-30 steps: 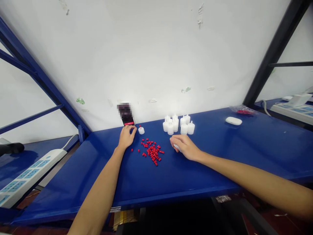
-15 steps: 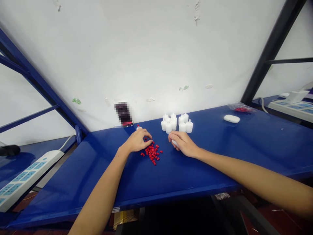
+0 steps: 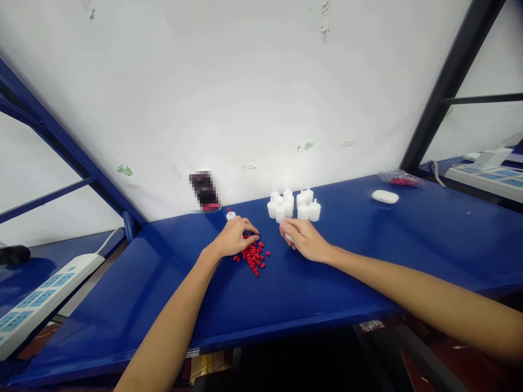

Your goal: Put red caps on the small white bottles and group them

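A heap of small red plastic pieces (image 3: 255, 257) lies on the blue table (image 3: 368, 261). My left hand (image 3: 235, 237) rests over the heap's far edge, fingertips pinched down on the red pieces. My right hand (image 3: 304, 239) sits just right of the heap, fingers curled round a small white bottle (image 3: 289, 238) that mostly hides under them. Behind both hands stands a cluster of several white bottles (image 3: 293, 206). A single white bottle with a red tip (image 3: 231, 215) stands alone beyond my left hand.
A phone (image 3: 206, 191) leans against the white wall at the back. A white earbud case (image 3: 384, 196) and a clear bag of red pieces (image 3: 400, 177) lie far right. Power strips lie on the neighbouring benches, one at the left (image 3: 38, 296), one at the right (image 3: 486, 175).
My left hand has come away from the phone and the lone bottle, moving right onto the red heap. My right hand stayed put, still closed on its white bottle.
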Demonstrator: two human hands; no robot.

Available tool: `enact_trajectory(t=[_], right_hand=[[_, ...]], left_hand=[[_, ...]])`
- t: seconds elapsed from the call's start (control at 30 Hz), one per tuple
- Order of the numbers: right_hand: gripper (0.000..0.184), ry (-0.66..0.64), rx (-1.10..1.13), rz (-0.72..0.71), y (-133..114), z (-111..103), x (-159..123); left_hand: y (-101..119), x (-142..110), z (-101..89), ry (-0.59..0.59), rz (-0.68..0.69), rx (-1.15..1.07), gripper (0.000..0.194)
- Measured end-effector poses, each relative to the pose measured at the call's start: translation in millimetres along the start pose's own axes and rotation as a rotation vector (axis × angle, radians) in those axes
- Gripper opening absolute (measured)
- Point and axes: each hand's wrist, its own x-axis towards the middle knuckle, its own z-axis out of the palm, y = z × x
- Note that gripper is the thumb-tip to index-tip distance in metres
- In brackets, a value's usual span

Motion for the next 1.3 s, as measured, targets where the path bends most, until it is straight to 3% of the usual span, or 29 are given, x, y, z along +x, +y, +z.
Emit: enact_trajectory(t=[0.13, 0.3, 0.43, 0.6, 0.8, 1.07, 1.3], right_hand=[[0.041, -0.003, -0.043, -0.047, 0.7, -0.9, 1.1], [0.047, -0.02, -0.071, -0.058, -0.5, -3.2, 2.5], [0.053, -0.038, 0.022, -0.032, 0.6, -2.8, 1.5], [0.055, -0.051, 0.097, -0.064, 1.1, -2.2, -1.4], [0.047, -0.1, 0.056, -0.11, 2.3, -3.9, -1.1], [0.044, -0.072, -0.096, -0.154, -2.2, -5.8, -3.6], [0.04, -0.056, -0.07, -0.111, -3.9, -3.2, -1.6]], left_hand=[[4.2, 1.1, -0.7, 0.075, 0.032, 0.036, 0.017], [29.6, 1.5, -9.3, 0.319, 0.108, 0.131, 0.019], [64.7, 2.2, -2.9, 0.437, 0.191, -0.123, 0.017], [88.5, 4.6, 14.2, 0.397, 0.177, -0.376, 0.015], [88.9, 5.6, 15.0, 0.375, 0.131, -0.436, 0.015], [91.1, 4.1, 22.6, 0.366, 0.132, -0.503, 0.013], [86.6, 8.3, 23.8, 0.36, 0.06, -0.529, 0.014]])
